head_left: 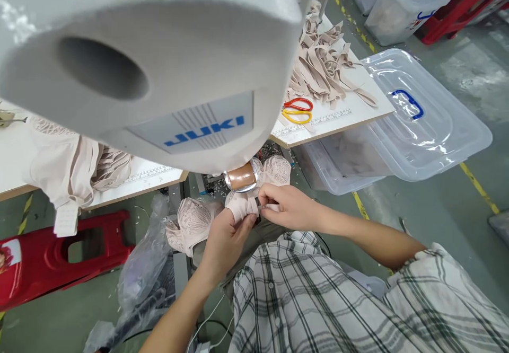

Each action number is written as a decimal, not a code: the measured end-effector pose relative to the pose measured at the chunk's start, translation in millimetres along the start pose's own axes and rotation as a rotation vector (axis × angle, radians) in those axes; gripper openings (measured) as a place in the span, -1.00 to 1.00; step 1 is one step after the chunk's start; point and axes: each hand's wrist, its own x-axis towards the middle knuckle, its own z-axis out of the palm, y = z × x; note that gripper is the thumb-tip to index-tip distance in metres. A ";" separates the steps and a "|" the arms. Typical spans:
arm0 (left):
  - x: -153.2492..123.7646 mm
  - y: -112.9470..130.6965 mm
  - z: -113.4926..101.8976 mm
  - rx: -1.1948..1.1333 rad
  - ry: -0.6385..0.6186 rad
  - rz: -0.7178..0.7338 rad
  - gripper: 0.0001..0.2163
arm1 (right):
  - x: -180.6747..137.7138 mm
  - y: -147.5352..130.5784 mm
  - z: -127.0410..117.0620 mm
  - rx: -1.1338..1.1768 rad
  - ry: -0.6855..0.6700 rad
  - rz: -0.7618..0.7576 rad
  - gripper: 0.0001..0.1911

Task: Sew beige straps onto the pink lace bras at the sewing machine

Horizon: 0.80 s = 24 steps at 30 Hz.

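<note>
A pale pink lace bra (198,219) hangs over my lap, one cup to the left and the other beyond my hands. My left hand (229,236) is closed on a folded part of its band, thumb on top. Close by on the right, my right hand (284,204) pinches at the same band's edge; its fingertips are partly hidden. Just past the hands is a round part with a brown cover (241,177), below the head of the white JUKI sewing machine (207,130).
Red-and-yellow-handled scissors (297,110) and a heap of beige fabric strips (322,67) lie on the right tabletop. More bra pieces (66,165) overhang the left one. A clear lidded bin (433,114) stands right; a red stool (99,247) is at left.
</note>
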 end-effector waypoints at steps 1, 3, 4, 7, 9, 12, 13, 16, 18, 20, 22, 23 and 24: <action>0.6 0.7 0.6 0.007 -0.005 -0.003 -0.75 | 0.0 -0.7 -1.3 0.013 -0.012 0.011 -0.89; 1.8 2.5 0.7 0.009 -0.017 -0.021 -0.74 | 0.7 -1.7 -4.8 0.052 -0.042 0.058 -0.90; 2.3 3.5 0.4 -0.006 -0.024 -0.031 -0.74 | 1.5 -1.8 -6.7 0.078 -0.057 0.093 -0.89; 3.6 6.5 -0.6 -0.080 -0.026 -0.058 -0.76 | 5.4 1.5 -11.3 0.131 -0.108 0.167 -0.81; 4.7 6.7 -0.5 -0.132 -0.014 -0.075 -0.75 | 8.0 5.7 -11.4 0.152 -0.128 0.151 -0.83; 7.6 3.1 1.4 -0.204 0.017 -0.146 -0.72 | 10.0 11.1 -7.2 0.257 -0.112 0.173 -0.85; 8.9 0.9 2.5 -0.232 0.035 -0.168 -0.71 | 9.9 12.1 -5.3 0.310 -0.104 0.210 -0.84; 13.1 -6.3 6.3 -0.317 0.082 -0.190 -0.70 | 8.0 13.2 -0.6 0.463 -0.105 0.322 -0.80; 14.9 -9.4 9.3 -0.365 0.098 -0.182 -0.71 | 6.0 12.8 1.0 0.514 -0.086 0.365 -0.77; 15.3 -9.2 12.6 -0.395 0.126 -0.172 -0.71 | 3.9 11.9 1.6 0.522 -0.056 0.372 -0.74; 14.3 -5.7 16.6 -0.417 0.172 -0.161 -0.71 | 2.1 10.3 1.7 0.495 -0.025 0.344 -0.74; 13.3 -3.3 18.7 -0.431 0.200 -0.160 -0.71 | 1.3 9.2 1.7 0.473 -0.010 0.319 -0.74; 12.1 -0.7 20.7 -0.451 0.226 -0.163 -0.71 | 0.7 8.0 1.7 0.441 0.008 0.288 -0.75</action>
